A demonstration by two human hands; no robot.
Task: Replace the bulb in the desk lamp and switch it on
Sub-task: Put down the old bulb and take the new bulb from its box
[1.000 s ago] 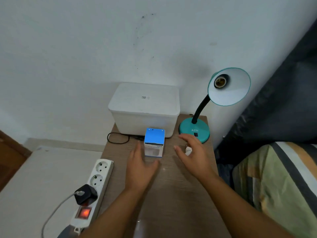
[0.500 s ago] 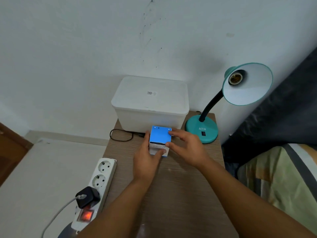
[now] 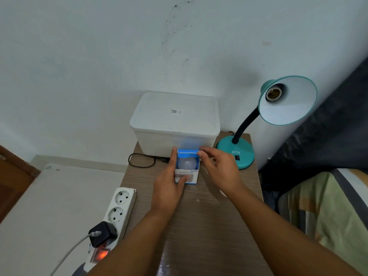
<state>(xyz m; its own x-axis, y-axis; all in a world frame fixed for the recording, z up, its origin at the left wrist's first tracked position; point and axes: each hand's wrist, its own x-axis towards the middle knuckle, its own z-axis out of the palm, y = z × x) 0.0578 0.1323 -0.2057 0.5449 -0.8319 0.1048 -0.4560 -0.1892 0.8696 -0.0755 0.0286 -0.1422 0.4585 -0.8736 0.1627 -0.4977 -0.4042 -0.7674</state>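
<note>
the left hand (image 3: 169, 188) grips the small bulb box (image 3: 187, 169) from its left side, thumb pressed on the front face. the right hand (image 3: 221, 170) pinches the raised blue flap at the box's top right corner. inside the open box the bulb (image 3: 186, 163) sits dome up, between both hands. the empty lamp (image 3: 286, 100) socket is up and right of the box.

Your left hand (image 3: 168, 188) wraps its grip with the thumb in front; your right hand (image 3: 220, 170) pinches with fingertips, both forearms extended.
</note>
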